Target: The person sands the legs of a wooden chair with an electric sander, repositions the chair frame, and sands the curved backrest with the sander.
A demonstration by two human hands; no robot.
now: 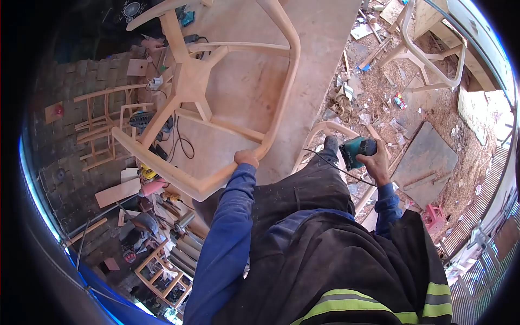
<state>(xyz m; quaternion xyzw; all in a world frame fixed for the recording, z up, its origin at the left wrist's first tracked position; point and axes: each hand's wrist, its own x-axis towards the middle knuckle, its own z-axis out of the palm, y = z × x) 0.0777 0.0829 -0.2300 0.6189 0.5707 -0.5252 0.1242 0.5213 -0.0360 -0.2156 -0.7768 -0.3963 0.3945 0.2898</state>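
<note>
A pale wooden chair frame (192,81) with a cross-shaped brace rests on the workbench (319,49). My left hand (247,158) is closed around the frame's near rail, close to a corner. Off the bench to the right, my right hand (377,162) grips a teal and black power sander (357,150). The sander's dark cord loops down past my leg. Below the sander, a second curved wooden frame (330,127) is partly hidden behind my leg and the tool.
Sawdust, wood scraps and litter cover the floor (379,103) on the right. Another chair frame (428,65) stands there, beyond a dark flat board (425,162). Left of the bench are more wooden frames (103,124), a power tool (143,120) and cords.
</note>
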